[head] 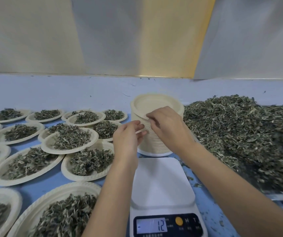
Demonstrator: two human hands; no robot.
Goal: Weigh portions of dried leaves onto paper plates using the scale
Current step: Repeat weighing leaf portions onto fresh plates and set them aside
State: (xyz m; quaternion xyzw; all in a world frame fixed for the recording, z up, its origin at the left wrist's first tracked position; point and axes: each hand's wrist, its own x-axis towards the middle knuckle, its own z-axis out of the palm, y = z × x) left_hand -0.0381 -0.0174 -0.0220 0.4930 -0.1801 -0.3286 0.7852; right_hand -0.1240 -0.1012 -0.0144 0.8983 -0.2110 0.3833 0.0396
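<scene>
Behind the scale (163, 182) on the counter (86, 89), in the head view, stood a tall stack of paper plates (154, 139), kept within reach so each weighing could start with a fresh one. The right hand (168, 127) pinched the rim of the top plate (152, 103), seemingly to peel it free. The left hand (127, 137) rested nearly straight fingers against the stack's side, likely to steady it. The scale's platform lay bare, and its display (151, 226) read minus 12, which suggests a plate's tare. The pile of dried leaves (240, 134) lay just right of the stack, and filled plates (70, 140) crowded the left.
</scene>
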